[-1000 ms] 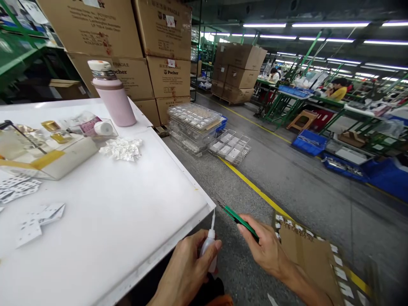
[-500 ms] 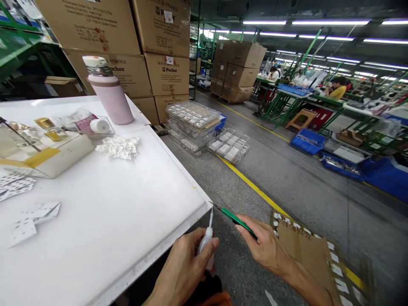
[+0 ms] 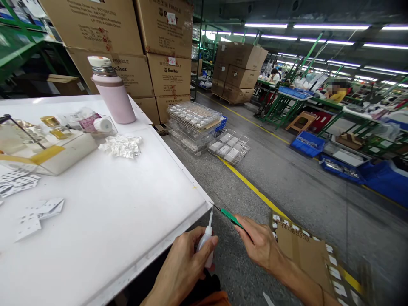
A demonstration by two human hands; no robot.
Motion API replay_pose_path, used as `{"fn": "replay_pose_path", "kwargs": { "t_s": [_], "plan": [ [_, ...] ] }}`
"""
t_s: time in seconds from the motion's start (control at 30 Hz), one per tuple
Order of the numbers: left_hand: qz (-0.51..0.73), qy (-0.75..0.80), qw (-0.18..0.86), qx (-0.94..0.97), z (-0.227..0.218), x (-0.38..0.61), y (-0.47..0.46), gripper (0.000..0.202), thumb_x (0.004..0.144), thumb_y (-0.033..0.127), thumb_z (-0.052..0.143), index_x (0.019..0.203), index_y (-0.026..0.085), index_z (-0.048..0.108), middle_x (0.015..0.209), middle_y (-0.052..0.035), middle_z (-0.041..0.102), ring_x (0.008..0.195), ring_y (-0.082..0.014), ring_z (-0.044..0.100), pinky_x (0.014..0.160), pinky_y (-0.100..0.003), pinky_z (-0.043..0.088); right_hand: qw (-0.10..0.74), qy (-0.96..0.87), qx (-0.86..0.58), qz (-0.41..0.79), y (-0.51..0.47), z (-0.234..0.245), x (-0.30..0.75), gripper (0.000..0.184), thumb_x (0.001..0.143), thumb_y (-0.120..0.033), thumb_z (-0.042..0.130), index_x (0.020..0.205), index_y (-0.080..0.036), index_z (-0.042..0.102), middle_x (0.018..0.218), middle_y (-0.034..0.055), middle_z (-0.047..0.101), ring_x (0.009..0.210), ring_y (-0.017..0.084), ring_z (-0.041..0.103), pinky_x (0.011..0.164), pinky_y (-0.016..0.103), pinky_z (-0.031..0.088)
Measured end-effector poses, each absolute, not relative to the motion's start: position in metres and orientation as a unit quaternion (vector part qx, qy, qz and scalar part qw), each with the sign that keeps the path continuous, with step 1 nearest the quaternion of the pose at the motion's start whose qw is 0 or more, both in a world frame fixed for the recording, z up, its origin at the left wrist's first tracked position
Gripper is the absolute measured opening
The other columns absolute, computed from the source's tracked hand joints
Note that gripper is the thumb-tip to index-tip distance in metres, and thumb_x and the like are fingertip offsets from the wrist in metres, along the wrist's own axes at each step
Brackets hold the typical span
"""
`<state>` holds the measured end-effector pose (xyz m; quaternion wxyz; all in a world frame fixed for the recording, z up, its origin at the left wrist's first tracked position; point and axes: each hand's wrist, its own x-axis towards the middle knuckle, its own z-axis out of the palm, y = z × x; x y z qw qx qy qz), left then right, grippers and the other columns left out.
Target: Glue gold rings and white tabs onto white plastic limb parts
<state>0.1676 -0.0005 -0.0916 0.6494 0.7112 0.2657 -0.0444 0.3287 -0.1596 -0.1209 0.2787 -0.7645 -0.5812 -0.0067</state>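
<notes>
My left hand [image 3: 188, 259] is closed around a small translucent squeeze bottle [image 3: 205, 246] with a long thin nozzle that points up, just off the corner of the white table [image 3: 127, 212]. Gripped in my right hand [image 3: 264, 242] is a green-handled craft knife [image 3: 230, 216]. Its thin blade reaches left to the tip of the nozzle; whether the two touch I cannot tell. My fingers hide the lower part of the bottle and the rear end of the knife handle.
A pink flask [image 3: 115, 100], a heap of crumpled white tissue [image 3: 123, 145], a clear box [image 3: 63, 159] and printed white sheets [image 3: 41, 214] are on the table. Cartons [image 3: 168, 76] stand behind. Flattened cardboard [image 3: 302, 255] lies on the floor at right. A person in yellow [image 3: 338, 94] sits far back.
The table and the things on it appear shifted slightly right in view. Both hands keep their grip, and the blade stays close to the nozzle tip.
</notes>
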Motion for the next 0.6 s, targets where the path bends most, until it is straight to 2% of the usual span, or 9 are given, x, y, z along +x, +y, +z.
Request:
{"fn": "replay_pose_path", "kwargs": {
  "t_s": [0.17, 0.4, 0.5, 0.6],
  "plan": [
    [-0.032, 0.269, 0.661, 0.7, -0.089, 0.167, -0.002, 0.039, 0.09, 0.054, 0.044, 0.079, 0.018, 0.055, 0.064, -0.0016, 0.061, 0.059, -0.0206, 0.066, 0.045, -0.025, 0.044, 0.261, -0.587, -0.766, -0.021, -0.16, -0.119, 0.327, 0.033, 0.098, -0.015, 0.04, 0.127, -0.014, 0.054, 0.1, 0.0133, 0.072, 0.084, 0.024, 0.072, 0.069, 0.034, 0.061],
    [-0.022, 0.269, 0.678, 0.684, -0.082, 0.157, -0.003, 0.037, 0.09, 0.052, 0.043, 0.081, 0.017, 0.053, 0.07, -0.0028, 0.06, 0.062, -0.022, 0.068, 0.045, -0.025, 0.045, 0.243, -0.589, -0.77, -0.037, -0.165, -0.113, 0.324, 0.029, 0.098, -0.017, 0.038, 0.118, -0.016, 0.058, 0.093, 0.0099, 0.071, 0.078, 0.023, 0.071, 0.066, 0.032, 0.058],
    [-0.02, 0.248, 0.684, 0.686, -0.079, 0.143, -0.001, 0.037, 0.09, 0.052, 0.043, 0.089, 0.017, 0.055, 0.07, -0.0027, 0.061, 0.063, -0.0198, 0.065, 0.048, -0.025, 0.044, 0.27, -0.557, -0.785, 0.028, -0.164, -0.102, 0.323, 0.025, 0.099, -0.026, 0.037, 0.099, -0.021, 0.061, 0.079, 0.0042, 0.067, 0.07, 0.019, 0.067, 0.062, 0.029, 0.053],
    [-0.007, 0.229, 0.682, 0.695, -0.071, 0.123, 0.002, 0.039, 0.087, 0.055, 0.049, 0.092, 0.017, 0.058, 0.07, -0.0008, 0.058, 0.063, -0.015, 0.054, 0.052, -0.023, 0.039, 0.342, -0.482, -0.793, 0.15, -0.147, -0.081, 0.316, 0.031, 0.099, -0.042, 0.038, 0.087, -0.021, 0.058, 0.06, -0.002, 0.051, 0.053, 0.014, 0.055, 0.05, 0.023, 0.044]
  ]
}}
